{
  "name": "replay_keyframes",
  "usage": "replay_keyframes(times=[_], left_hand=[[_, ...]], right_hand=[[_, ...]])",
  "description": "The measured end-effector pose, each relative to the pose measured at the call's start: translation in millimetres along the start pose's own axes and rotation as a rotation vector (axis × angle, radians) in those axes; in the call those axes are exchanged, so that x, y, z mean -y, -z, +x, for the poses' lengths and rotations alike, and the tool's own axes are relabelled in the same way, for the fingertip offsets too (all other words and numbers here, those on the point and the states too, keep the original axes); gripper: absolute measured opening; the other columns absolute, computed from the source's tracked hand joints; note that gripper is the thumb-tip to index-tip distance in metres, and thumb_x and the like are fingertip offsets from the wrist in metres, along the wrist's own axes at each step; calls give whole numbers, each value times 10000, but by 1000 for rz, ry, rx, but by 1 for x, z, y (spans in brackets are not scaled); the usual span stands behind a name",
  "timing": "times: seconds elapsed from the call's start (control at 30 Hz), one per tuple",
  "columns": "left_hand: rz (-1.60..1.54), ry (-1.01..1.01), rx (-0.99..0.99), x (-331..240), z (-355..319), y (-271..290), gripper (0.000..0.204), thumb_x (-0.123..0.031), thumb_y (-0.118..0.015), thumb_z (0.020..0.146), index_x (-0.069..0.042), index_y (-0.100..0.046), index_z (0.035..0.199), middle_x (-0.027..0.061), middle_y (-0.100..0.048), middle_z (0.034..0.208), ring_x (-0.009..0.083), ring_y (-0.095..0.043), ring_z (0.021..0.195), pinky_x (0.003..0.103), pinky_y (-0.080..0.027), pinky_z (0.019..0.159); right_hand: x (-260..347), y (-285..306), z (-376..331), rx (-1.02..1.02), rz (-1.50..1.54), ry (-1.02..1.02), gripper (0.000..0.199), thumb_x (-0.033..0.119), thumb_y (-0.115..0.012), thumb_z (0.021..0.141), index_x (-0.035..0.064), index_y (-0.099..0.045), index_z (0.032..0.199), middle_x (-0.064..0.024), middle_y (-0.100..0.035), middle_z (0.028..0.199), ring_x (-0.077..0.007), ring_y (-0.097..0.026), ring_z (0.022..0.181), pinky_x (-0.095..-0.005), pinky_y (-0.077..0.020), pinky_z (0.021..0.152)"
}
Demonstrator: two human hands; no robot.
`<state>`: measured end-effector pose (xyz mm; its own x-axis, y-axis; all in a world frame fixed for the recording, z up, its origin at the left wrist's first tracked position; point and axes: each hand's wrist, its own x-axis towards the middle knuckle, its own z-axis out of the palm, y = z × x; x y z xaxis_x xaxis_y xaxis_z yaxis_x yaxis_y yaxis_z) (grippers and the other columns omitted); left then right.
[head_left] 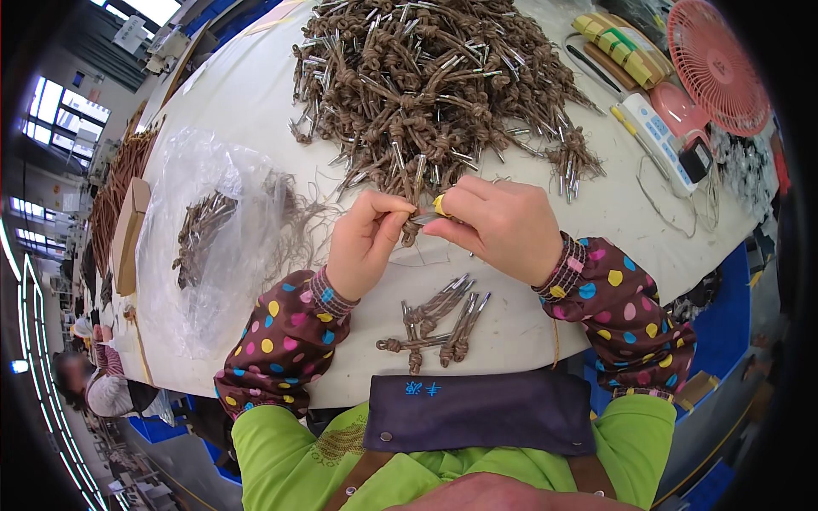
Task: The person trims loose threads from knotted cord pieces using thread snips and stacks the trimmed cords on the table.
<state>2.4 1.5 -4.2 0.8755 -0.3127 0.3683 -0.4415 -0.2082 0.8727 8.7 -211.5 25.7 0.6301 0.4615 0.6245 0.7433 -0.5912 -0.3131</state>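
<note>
My left hand [369,238] is closed, thumb and forefinger pinching a knotted brown cord [410,232] in front of the pile. My right hand [508,228] is closed round a small tool with a grey blade [424,218]; its tip meets the cord at my left fingertips. A bit of yellow shows at the right forefinger, and I cannot tell if it belongs to the tool. Beyond both hands rises a large pile of knotted brown cords [426,94] with silvery metal tips. Several similar cords [439,319] lie on the table nearer to me.
A clear plastic bag [183,315] with cords [203,234] stands left on the white table [349,362], beside loose thread scraps [298,221]. Far right are a pink fan [720,68], a white power strip [656,140] and a yellow-green package [626,47]. Another person [106,379] sits at far left.
</note>
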Motion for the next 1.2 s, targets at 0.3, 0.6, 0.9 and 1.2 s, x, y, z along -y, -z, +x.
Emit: replay_keyframes(times=[0.3,0.6,0.9,1.2], left_hand=[[181,-118,27,-5,3,2,105,19,-549,889,-8,-572,988,88,-630,885,146,-593,711,249,-477,654],[120,-153,5,-2,1,-1,109,43,-541,880,-10,-561,973,90,-633,916,153,-613,766,256,-491,689],[208,-271,192,-12,7,-1,133,35,-577,853,-38,-572,964,128,-659,933,241,-648,817,294,-513,726],[1227,-160,58,-19,16,52,291,-16,-591,849,-29,-533,1134,115,-596,1138,235,-588,993,321,-455,855]], right_hand=[[-6,0,1,47,178,-65,276,315,-705,784,86,-557,737,-31,-525,660,-217,-532,538,-310,-406,478],[-11,5,2,129,431,-203,194,223,-707,820,72,-585,829,-11,-554,659,-100,-502,512,-242,-390,485],[-7,2,12,103,1049,-541,263,127,-727,794,0,-602,988,34,-564,754,-12,-442,628,-177,-375,570],[-16,5,7,70,759,-541,234,133,-724,785,5,-606,941,1,-586,729,-36,-452,607,-212,-408,549]])
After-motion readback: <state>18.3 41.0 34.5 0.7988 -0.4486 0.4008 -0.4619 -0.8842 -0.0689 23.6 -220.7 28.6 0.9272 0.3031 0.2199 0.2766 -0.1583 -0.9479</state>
